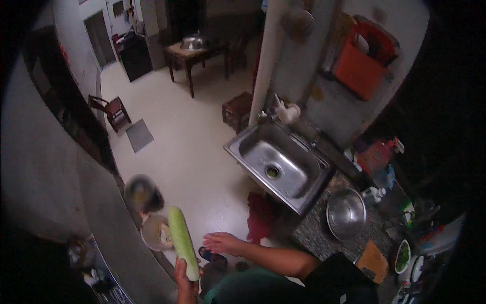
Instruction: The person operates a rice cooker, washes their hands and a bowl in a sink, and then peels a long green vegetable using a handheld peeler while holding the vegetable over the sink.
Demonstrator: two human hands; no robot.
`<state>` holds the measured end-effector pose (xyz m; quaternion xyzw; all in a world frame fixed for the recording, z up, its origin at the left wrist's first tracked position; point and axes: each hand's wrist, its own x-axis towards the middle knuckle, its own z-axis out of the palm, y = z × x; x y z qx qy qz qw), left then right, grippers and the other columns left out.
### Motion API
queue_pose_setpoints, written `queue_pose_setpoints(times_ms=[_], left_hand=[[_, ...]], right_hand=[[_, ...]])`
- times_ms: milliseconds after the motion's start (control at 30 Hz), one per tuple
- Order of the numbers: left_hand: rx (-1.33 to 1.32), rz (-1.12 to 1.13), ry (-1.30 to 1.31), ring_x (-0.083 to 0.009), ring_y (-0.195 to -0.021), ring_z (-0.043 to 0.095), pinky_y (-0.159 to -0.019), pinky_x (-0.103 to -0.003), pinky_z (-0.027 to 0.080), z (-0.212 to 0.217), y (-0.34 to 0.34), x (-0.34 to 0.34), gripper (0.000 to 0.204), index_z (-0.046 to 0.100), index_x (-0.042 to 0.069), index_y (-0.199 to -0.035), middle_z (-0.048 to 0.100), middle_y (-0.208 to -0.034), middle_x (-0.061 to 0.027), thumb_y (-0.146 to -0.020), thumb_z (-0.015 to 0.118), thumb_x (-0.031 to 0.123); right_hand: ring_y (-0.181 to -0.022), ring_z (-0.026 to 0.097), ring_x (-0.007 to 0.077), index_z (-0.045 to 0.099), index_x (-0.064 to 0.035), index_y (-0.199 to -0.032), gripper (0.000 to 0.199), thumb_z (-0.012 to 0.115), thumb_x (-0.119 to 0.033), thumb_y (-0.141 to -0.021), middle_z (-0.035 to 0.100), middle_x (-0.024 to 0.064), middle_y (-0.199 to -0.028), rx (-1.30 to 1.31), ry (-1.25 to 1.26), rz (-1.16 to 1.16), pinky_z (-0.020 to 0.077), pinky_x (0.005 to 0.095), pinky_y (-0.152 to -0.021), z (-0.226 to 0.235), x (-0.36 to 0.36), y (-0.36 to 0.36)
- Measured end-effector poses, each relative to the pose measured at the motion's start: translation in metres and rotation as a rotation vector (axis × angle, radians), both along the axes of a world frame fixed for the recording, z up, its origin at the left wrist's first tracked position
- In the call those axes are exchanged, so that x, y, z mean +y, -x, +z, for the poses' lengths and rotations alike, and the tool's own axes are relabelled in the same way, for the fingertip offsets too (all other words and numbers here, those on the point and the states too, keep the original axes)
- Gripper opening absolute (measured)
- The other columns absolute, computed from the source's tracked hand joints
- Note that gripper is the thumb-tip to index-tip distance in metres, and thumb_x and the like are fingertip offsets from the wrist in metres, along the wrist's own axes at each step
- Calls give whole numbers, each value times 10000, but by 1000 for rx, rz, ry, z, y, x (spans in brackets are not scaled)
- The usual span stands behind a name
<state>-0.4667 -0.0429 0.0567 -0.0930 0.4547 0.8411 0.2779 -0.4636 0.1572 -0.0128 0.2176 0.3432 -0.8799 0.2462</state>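
My left hand (185, 285) grips the lower end of a long pale green gourd (182, 242), which points up and slightly left over the floor. My right hand (223, 243) hovers just right of the gourd, palm down and fingers spread, holding nothing; its forearm comes in from the lower right. A small round bowl (156, 233) with pale scraps sits just left of the gourd.
A steel sink (281, 162) is set in a speckled counter (314, 233) to the right, with a steel bowl (346, 213), a wooden cutting board (373, 261) and bottles. A red cloth (263, 215) hangs below. Farther off stand a wooden table (195, 53), stool (237, 109) and chair (114, 109).
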Motion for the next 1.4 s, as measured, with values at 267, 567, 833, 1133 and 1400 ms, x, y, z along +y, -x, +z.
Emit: queue_pose_setpoints(times_ms=[267,567,833,1133,1400], left_hand=[[-280,-39,-159,-216,-520,533,-442,-302,448,-26,204,33,445,478,47,-1043,576,-751,-127,-879,428,458],[-424,-140,-99,-218,-539,513,-475,-284,433,-68,449,59,448,470,93,-1035,565,-784,-126,-838,497,494],[-629,86,124,-196,-585,534,-417,-263,421,-80,654,159,369,502,127,-972,547,-716,-76,-810,543,456],[-450,228,251,-203,-552,516,-459,-289,442,-141,870,233,376,495,97,-912,533,-699,-79,-770,589,433],[-399,311,114,-198,-652,522,-541,-311,454,-225,1052,329,289,474,160,-1016,527,-777,-63,-820,552,357]], right_hand=[[-772,565,167,561,-65,-956,206,551,-250,-865,589,62,-860,-340,-361,-429,471,297,-648,-96,121,70],[-689,565,148,570,-28,-880,190,525,-212,-869,579,55,-801,-317,-563,-442,457,271,-568,-89,176,220],[-672,567,143,585,-73,-958,215,557,-260,-856,600,41,-817,-301,-467,-355,473,258,-589,-163,276,409],[-688,573,138,578,-48,-901,169,547,-206,-853,597,48,-812,-83,-745,-414,464,260,-586,-61,508,694],[-684,546,121,565,-59,-913,165,509,-213,-891,571,32,-781,10,-817,-429,460,261,-605,-60,678,933]])
